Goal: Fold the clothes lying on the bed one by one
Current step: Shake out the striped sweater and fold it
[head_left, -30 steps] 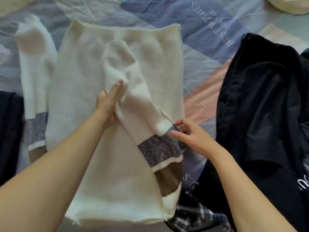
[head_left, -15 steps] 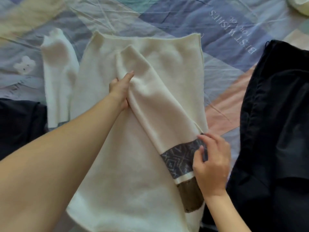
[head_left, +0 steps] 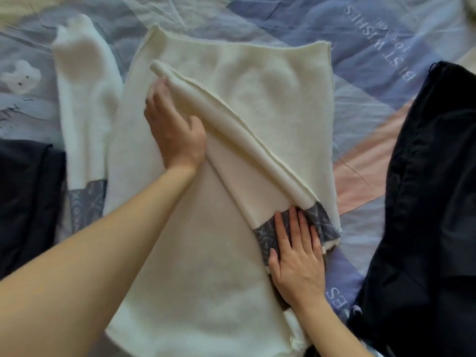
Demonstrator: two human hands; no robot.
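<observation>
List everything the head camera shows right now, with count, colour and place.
cream sweater: one, cream, spread flat mid-bed, right sleeve folded across its body
spread sleeve: one, white with grey patterned cuff, left of the body
black garment: one, black, right side
dark garment: one, dark navy, left edge
bedsheet: one, blue, grey and pink patchwork, underneath
left hand: flat against the folded sleeve
right hand: flat on the patterned cuff

black garment (head_left: 432,202) cropped right, sweater hem (head_left: 195,341) cropped
</observation>
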